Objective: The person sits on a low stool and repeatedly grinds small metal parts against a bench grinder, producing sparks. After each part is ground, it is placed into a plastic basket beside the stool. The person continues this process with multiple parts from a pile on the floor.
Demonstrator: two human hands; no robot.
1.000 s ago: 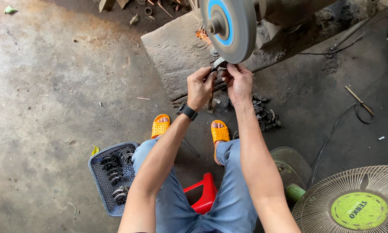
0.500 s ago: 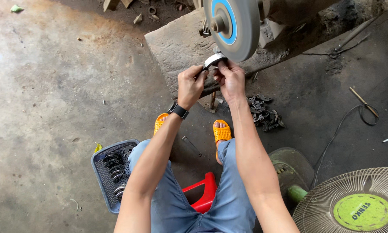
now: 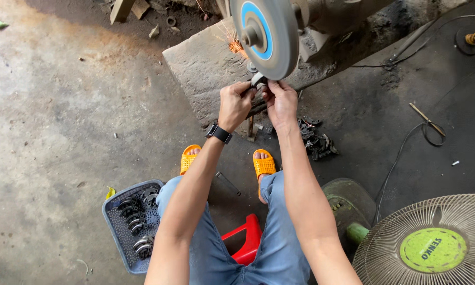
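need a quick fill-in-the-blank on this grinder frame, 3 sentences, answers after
1. Both the left hand and the right hand press a small metal part against the round grey ____ wheel.
2. Sparks fly off to the ____ of the wheel in the picture.
3. The blue plastic basket of metal rings sits beside the person's ____ leg.

Answers: grinding; left; left

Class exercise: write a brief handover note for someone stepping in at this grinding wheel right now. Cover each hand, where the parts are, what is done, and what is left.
Left hand and right hand: both grip one small metal part, pressed to the lower edge of the grinding wheel. Sparks fly to the left.
Parts: more metal pieces sit in the grey basket by the left leg; a dark pile lies right of the feet.
Done: cannot tell how many.
Left: finishing this piece.
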